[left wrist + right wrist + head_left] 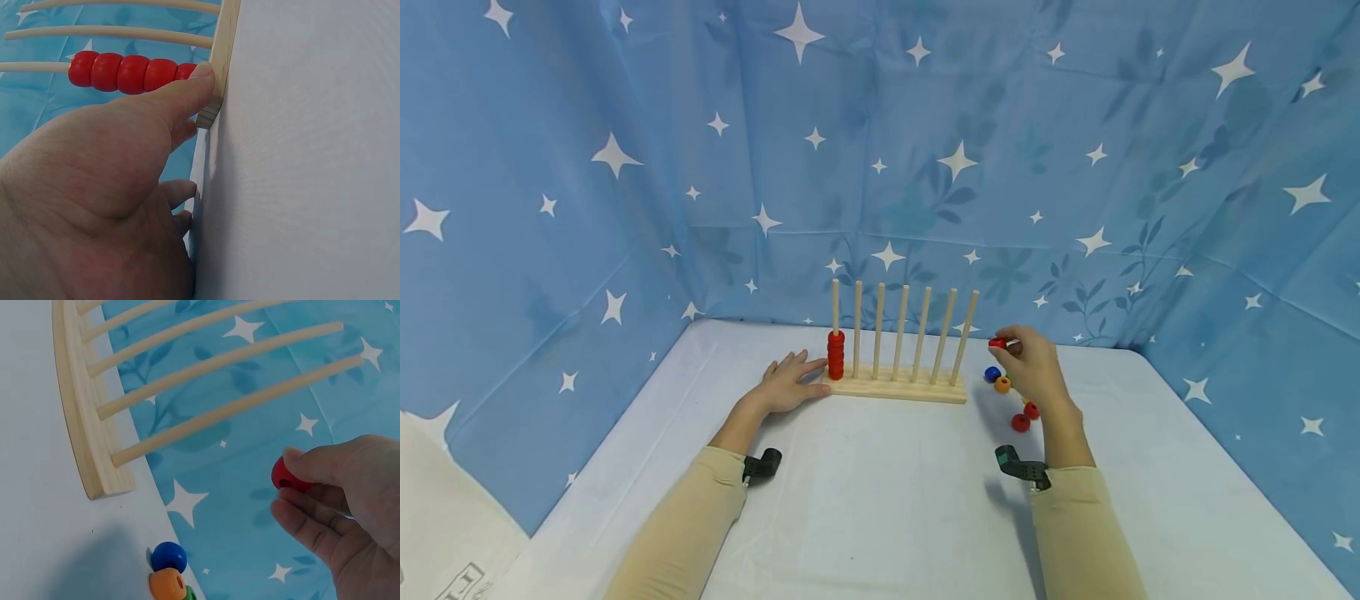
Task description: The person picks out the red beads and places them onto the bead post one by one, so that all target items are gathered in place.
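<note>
A wooden peg rack (895,388) with several upright rods stands on the table. Red beads (836,357) are stacked on its leftmost rod. My left hand (788,384) holds the rack's left end between thumb and index finger, the other fingers spread loosely. In the left wrist view the thumb (187,90) lies against the base beside the lowest bead. Raised to the right of the rack, my right hand (1033,367) pinches a red bead (286,475) between thumb and fingertips. The bead's hole shows in the right wrist view.
Below my right hand lie loose beads: a blue bead (992,374), an orange bead (1002,384) and red beads (1021,422); green and yellow ones are partly hidden. A blue star-patterned curtain (880,167) hangs behind the white table (880,500).
</note>
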`<state>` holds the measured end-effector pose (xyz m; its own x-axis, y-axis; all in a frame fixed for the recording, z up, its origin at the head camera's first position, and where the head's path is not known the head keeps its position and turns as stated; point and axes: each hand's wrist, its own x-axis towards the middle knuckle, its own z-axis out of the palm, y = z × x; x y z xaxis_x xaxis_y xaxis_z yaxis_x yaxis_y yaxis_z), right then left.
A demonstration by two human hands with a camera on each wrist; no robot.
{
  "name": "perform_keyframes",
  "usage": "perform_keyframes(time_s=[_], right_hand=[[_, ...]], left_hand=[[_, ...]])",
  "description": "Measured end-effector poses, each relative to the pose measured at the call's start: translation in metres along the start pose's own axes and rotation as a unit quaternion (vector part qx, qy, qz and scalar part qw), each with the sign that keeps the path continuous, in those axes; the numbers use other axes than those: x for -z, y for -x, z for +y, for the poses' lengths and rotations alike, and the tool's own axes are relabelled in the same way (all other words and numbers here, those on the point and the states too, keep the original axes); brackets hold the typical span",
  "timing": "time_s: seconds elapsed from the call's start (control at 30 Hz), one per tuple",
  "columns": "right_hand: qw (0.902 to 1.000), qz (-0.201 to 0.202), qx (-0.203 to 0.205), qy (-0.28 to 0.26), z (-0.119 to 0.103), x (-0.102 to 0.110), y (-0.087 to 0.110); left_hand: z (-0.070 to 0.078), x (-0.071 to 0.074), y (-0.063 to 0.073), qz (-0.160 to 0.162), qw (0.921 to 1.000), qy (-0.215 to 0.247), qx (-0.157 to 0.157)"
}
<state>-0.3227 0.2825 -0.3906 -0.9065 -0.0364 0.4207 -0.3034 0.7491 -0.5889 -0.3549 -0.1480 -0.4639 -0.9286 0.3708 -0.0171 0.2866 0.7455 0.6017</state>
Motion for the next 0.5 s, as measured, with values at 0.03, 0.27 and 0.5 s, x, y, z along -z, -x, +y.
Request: perform_keyframes(time_s=[0.03, 0.27, 0.5], right_hand=[[1.0, -0.002, 0.005, -0.002, -0.002, 0.0, 0.0], [0.9994, -0.015, 0.029, 0.01, -0.016, -0.003, -0.001], [0.9991, -0.005, 0.042, -0.005, -0.024, -0.005, -0.002]], left_hand=[[0.0, 0.0, 0.0, 0.0, 1.0, 0.0, 0.0], [0.001, 0.0, 0.001, 0.0, 1.0, 0.0, 0.0], [0.002, 0.0, 0.001, -0.005, 1.0, 0.0, 0.005]])
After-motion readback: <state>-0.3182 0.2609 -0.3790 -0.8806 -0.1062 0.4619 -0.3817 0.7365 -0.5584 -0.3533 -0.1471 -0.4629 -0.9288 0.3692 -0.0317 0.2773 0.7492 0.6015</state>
